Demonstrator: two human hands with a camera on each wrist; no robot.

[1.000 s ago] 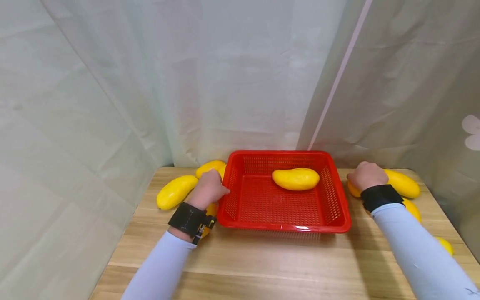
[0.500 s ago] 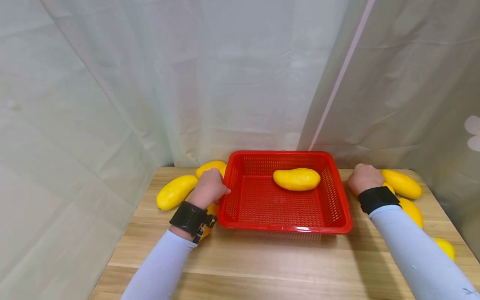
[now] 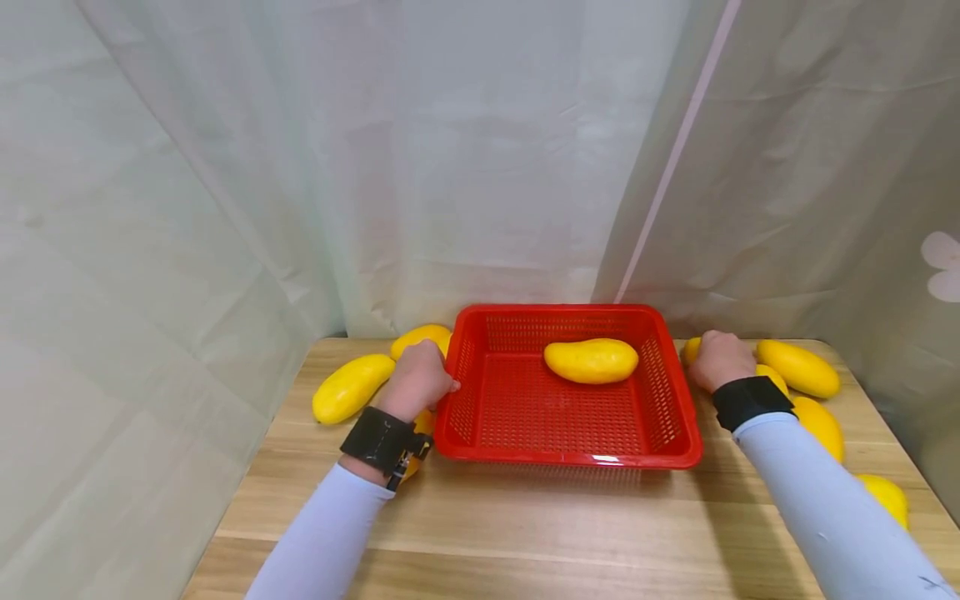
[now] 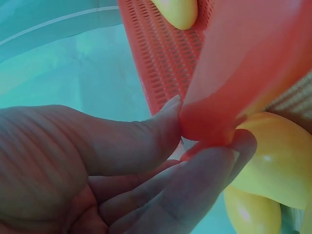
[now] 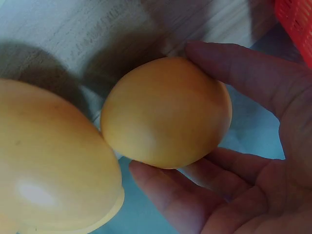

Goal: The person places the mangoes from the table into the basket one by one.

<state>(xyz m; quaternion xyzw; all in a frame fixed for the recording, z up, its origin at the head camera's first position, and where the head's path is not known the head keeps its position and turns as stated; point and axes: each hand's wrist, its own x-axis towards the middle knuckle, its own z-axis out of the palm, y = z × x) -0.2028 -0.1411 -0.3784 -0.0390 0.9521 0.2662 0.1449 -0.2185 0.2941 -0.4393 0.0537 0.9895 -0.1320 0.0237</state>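
On the worktop (image 3: pixel 525 533), my left hand (image 3: pixel 418 379) is pinching the basket (image 3: pixel 562 457) by its rim, presumably steadying it; rightward, my right hand (image 3: pixel 722 360) is curving thumb and fingers around a mango (image 5: pixel 165 112), probably preventing rolling. Another mango (image 3: pixel 591 361) is lying inside the basket.

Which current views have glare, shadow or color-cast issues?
Head: small white glint on the front rim of the basket, soft shadow on the table beside the right sleeve; left wrist: strong blue-green cast, left hand dim; right wrist: dim overall, pale glare on the fruit at frame left, dark shadows on the table.
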